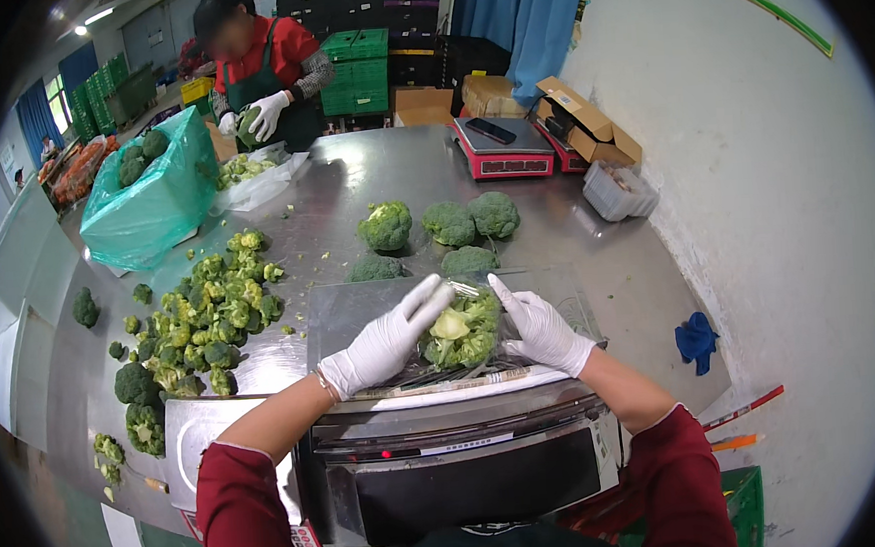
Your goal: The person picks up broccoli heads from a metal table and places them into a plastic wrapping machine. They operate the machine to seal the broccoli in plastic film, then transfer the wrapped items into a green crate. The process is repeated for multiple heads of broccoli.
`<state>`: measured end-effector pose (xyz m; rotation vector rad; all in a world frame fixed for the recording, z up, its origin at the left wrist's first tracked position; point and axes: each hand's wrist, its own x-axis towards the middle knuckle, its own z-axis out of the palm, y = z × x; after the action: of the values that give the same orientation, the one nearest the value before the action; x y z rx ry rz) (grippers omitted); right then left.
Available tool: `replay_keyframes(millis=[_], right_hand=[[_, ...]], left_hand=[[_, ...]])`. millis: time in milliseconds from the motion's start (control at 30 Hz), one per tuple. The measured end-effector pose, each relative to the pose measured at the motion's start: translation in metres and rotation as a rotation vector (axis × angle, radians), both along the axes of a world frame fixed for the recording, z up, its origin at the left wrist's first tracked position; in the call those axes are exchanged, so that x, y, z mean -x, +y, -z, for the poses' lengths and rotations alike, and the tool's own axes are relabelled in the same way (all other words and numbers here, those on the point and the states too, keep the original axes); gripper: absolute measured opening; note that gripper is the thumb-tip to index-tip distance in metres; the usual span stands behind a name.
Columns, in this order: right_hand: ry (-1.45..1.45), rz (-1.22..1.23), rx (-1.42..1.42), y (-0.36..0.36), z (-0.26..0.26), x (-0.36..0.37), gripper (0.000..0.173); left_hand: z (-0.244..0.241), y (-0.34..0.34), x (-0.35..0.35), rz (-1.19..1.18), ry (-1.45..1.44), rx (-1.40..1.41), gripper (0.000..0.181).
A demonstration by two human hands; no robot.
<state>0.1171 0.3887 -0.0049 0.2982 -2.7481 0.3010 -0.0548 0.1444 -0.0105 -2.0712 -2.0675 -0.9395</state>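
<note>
A broccoli piece (460,332) with its pale cut stem facing up lies under clear plastic film on the wrapping machine (463,452) in front of me. My left hand (385,344), in a white glove, cups its left side with the fingers stretched over the film. On the other side, my right hand (546,331), gloved too, holds the film at its right edge, the index finger pointing up and away. The film roll (459,385) runs across just below both wrists. Part of the broccoli's underside is hidden. Beyond the hands, several whole broccoli heads (449,224) sit on the metal table (370,157).
Loose broccoli florets (207,310) are heaped at left, beside a scale (214,437). Farther back stand a green bag-lined crate (151,204) and a gloved co-worker (268,81) holding broccoli. A red scale (509,149) bears a phone (491,130). A blue cloth (696,342) lies near the right wall.
</note>
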Motion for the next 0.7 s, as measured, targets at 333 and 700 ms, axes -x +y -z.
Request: replay_keyframes(millis=[333,700], right_hand=[[-0.641,-0.106,0.999,-0.086,-0.048,-0.127,0.100],[-1.588,0.370,1.892,-0.099,0.043,-0.189,0.041]], left_hand=[[-0.069,-0.106,-0.108,0.067,-0.402,0.361,0.086],[0.064,-0.154,-0.187,0.100,-2.120,1.033,0.054]])
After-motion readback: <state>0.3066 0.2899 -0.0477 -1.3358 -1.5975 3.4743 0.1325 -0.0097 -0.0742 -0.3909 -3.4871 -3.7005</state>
